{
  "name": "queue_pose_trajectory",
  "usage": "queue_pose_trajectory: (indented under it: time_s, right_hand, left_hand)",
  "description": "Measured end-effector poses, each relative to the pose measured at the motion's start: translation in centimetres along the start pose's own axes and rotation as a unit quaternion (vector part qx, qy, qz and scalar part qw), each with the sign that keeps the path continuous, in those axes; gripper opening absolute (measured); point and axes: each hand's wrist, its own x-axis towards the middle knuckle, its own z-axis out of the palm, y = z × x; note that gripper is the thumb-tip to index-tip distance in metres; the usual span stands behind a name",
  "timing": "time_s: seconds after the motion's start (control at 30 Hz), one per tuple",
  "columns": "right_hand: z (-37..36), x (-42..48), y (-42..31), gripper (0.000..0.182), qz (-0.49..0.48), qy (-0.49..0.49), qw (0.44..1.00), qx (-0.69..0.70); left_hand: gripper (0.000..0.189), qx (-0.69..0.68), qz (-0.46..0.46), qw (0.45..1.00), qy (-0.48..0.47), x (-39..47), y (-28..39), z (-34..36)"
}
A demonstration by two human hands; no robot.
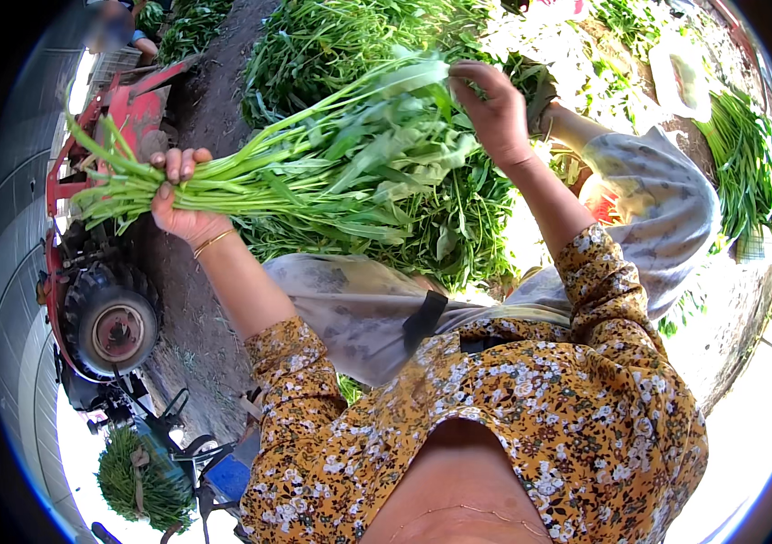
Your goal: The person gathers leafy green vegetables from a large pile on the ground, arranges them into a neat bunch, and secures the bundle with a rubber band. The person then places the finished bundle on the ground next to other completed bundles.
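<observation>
In my left hand (185, 194) is a thick bunch of long-stemmed leafy greens (318, 163), which look like water spinach. My fingers and thumb wrap around the stems near their cut ends, which stick out to the left. The leaves spread to the right, above my lap. My right hand (495, 112) is raised at the leafy end, thumb and fingers pinched at the tip of a broad pale leaf. Beneath and beyond the bunch lies a large heap of the same greens (331, 54), partly hidden by it.
A red machine frame (131, 109) and a wheel with a treaded tyre (117, 333) stand at the left. Tied greens (141, 476) rest at the lower left. Another bundle (740, 156) lies at the right, near a white plastic container (678, 78). A person (117, 27) is at the upper left.
</observation>
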Motion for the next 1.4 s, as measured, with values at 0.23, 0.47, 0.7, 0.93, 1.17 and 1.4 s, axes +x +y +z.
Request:
queue_pose_trajectory:
  time_s: [0.23,0.47,0.7,0.93,1.17,1.4]
  right_hand:
    - [8.7,1.9,-8.3,0.025,-0.185,-0.253,0.948,0.061]
    - [9.5,0.2,-8.6,0.02,-0.125,-0.261,0.949,0.128]
    - [7.5,1.9,-12.7,0.03,-0.271,-0.114,0.949,0.116]
    - [7.7,4.6,-8.8,0.004,-0.278,-0.037,0.96,-0.004]
    - [-1.5,3.8,10.4,0.011,0.02,-0.058,0.979,-0.195]
    - [3.5,-10.9,14.0,0.013,0.115,-0.396,0.871,-0.267]
  left_hand:
    - [0.036,0.011,-0.052,0.998,-0.041,0.6,-3.0,1.8]
    - [0.048,0.042,-0.08,0.996,-0.009,-0.3,-3.7,3.3]
    - [0.047,0.075,-0.105,0.989,0.069,-0.5,-5.2,4.1]
    - [0.042,0.13,-0.097,0.983,0.084,-1.0,-5.5,3.1]
    - [0.015,0.175,0.255,0.908,0.283,-3.0,10.4,-2.4]
    - [0.009,0.319,0.306,0.81,0.386,-3.3,7.2,0.2]
